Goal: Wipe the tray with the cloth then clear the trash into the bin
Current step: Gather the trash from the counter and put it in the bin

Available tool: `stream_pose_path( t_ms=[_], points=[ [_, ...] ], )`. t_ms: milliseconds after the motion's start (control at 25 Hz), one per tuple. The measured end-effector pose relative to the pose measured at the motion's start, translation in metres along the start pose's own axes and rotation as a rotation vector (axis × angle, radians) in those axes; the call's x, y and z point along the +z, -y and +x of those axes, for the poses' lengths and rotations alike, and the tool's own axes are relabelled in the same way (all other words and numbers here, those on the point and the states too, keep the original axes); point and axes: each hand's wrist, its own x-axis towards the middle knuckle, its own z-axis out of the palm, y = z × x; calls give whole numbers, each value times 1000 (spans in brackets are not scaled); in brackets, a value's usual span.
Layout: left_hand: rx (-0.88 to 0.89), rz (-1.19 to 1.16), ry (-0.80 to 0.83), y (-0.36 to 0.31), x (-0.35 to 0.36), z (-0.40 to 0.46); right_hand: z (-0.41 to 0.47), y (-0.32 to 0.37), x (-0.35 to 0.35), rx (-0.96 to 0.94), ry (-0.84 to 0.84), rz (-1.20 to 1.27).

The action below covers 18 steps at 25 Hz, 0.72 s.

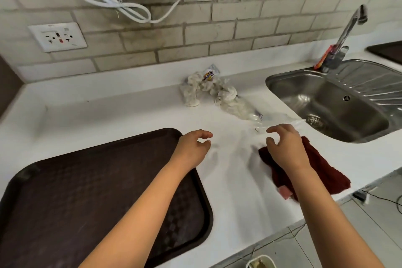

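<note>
A dark brown tray (87,191) lies on the white counter at the left. A dark red cloth (322,172) lies flat on the counter at the right, partly under my right forearm. Crumpled white tissues and a wrapper (206,87) sit in a pile near the wall, with a clear plastic bag (256,115) trailing toward me. My left hand (193,148) hovers over the tray's far right corner, fingers loosely curled, holding nothing. My right hand (285,146) hovers above the cloth near the end of the plastic bag, fingers loosely curled and empty.
A steel sink (339,102) with a tap (350,26) is set into the counter at the right. A wall socket (58,37) and a hanging white cable (121,6) are on the tiled wall. The rim of a bin (261,262) shows below the counter's front edge.
</note>
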Motion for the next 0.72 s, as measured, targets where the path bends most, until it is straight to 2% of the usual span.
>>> stream_pose_path(
  t_ms=[160, 320, 440, 560, 720],
  points=[
    [10, 47, 32, 0, 9, 34, 58, 4, 4, 42, 29, -91],
    [44, 128, 31, -7, 27, 73, 111, -5, 14, 125, 403, -372],
    [94, 194, 37, -16, 48, 116, 136, -24, 31, 169, 561, -403],
    [152, 228, 97, -24, 75, 152, 139, -38, 50, 225, 544, -354],
    [130, 456, 144, -27, 107, 191, 131, -53, 66, 171, 322, -308]
  ],
)
